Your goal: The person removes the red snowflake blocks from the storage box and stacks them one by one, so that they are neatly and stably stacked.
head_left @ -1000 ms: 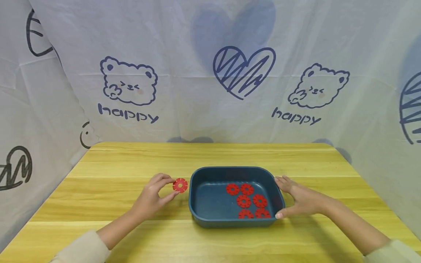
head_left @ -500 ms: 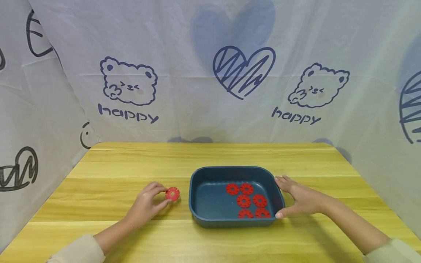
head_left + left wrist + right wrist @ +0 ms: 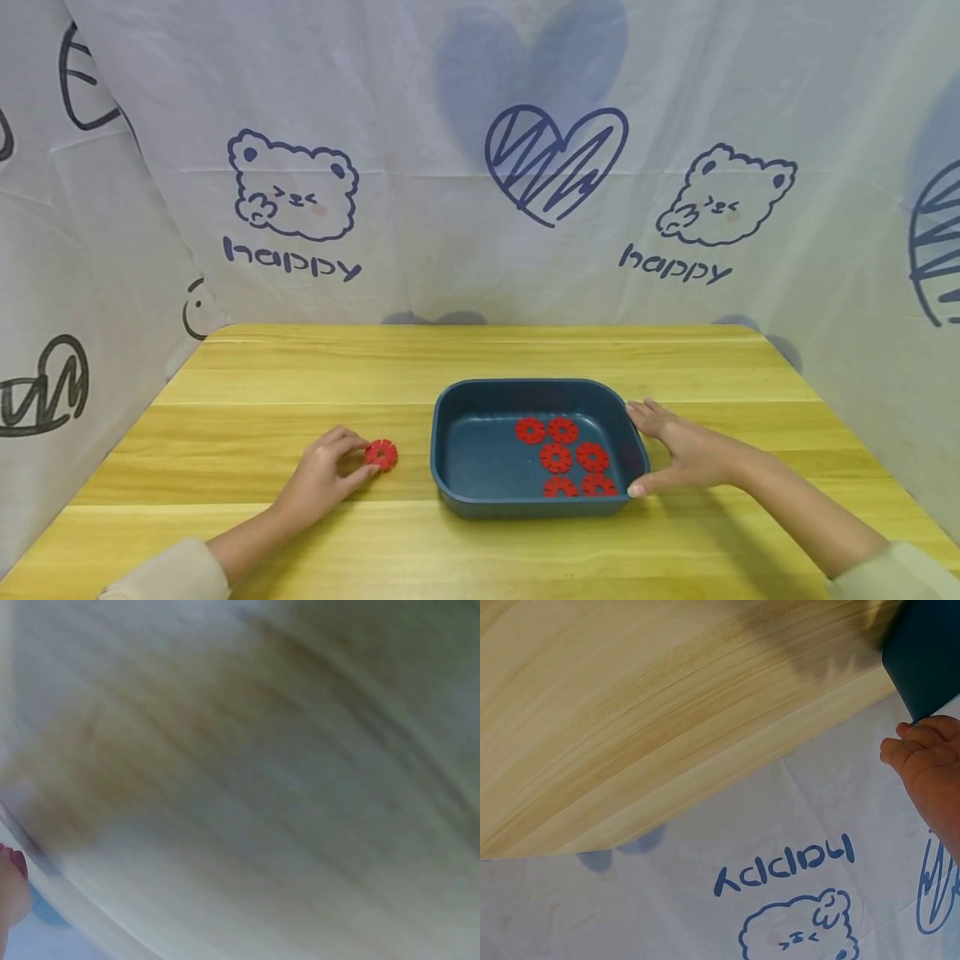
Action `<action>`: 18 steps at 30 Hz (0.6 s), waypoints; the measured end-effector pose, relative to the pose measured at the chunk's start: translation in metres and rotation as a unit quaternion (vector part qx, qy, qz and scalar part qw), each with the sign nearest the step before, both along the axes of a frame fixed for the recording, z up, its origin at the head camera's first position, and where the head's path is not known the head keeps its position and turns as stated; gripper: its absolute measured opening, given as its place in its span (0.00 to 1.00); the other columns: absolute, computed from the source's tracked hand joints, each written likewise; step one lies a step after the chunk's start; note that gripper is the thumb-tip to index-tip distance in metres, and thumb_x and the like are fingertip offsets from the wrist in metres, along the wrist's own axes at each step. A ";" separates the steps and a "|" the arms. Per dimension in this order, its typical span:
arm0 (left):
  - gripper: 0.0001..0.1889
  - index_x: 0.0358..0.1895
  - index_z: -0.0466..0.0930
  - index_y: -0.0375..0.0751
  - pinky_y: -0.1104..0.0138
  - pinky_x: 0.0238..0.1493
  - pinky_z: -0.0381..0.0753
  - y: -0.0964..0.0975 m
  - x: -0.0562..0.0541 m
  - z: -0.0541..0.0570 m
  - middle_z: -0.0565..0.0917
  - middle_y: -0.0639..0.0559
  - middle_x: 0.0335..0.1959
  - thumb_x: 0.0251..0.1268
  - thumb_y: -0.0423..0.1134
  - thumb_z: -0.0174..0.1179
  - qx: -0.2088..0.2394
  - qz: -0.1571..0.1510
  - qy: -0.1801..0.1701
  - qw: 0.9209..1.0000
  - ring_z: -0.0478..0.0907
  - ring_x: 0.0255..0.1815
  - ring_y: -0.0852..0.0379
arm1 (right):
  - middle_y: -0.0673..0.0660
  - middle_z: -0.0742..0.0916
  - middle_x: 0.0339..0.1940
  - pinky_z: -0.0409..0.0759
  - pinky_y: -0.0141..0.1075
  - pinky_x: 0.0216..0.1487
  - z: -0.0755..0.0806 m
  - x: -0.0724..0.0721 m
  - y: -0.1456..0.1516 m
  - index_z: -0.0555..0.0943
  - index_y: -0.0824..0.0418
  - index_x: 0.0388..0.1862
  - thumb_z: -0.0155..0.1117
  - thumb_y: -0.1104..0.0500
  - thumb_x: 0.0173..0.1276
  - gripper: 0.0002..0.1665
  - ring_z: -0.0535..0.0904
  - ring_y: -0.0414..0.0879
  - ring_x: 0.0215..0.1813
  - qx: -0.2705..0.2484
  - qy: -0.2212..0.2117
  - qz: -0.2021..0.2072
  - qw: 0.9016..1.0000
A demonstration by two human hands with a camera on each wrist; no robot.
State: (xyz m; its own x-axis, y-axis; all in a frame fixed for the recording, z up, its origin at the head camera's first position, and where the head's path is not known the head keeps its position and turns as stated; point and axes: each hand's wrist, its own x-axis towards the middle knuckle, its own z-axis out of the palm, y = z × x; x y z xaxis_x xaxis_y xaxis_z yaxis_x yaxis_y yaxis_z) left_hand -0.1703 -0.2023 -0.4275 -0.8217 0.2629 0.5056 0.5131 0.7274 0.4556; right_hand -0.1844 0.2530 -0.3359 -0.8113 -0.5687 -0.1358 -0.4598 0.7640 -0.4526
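Observation:
My left hand (image 3: 321, 468) pinches a red interlocking disc (image 3: 382, 455) by its left edge between fingers and thumb. The disc is round and notched, with a hole in its middle, low over or on the table left of a dark blue tray (image 3: 480, 502). Whether it touches the wood I cannot tell. My right hand (image 3: 686, 450) grips the tray's right end, thumb at the near corner and fingers at the far one. Inside the tray, several similar red discs (image 3: 556, 457) lie in its right half. In the right wrist view the fingers meet the tray's wall (image 3: 926, 664).
The wooden table (image 3: 300, 367) runs back to a white cloth (image 3: 427, 250) printed with bears and hearts, which also hangs at both sides. The left wrist view is blurred, with part of the hand at its left edge.
My left hand has moved left and toward me, carrying the red disc away from the tray and down toward the table. The right hand and the tray stay put.

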 end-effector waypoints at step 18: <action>0.11 0.35 0.83 0.30 0.68 0.37 0.81 -0.002 -0.003 0.006 0.80 0.49 0.33 0.47 0.31 0.69 -0.003 0.010 -0.099 0.995 0.78 0.35 0.56 | 0.75 0.56 0.71 0.53 0.67 0.64 -0.004 0.000 0.001 0.52 0.77 0.69 0.69 0.35 0.49 0.65 0.44 0.74 0.71 0.004 -0.004 -0.007 1.000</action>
State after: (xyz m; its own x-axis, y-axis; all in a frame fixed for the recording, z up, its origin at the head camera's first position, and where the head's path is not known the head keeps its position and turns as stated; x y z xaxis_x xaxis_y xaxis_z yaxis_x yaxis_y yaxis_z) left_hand -0.1730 -0.2047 -0.4217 -0.9102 0.2483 0.3315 0.3991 0.7402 0.5412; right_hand -0.1843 0.2542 -0.3397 -0.8183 -0.5558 -0.1462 -0.4454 0.7741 -0.4498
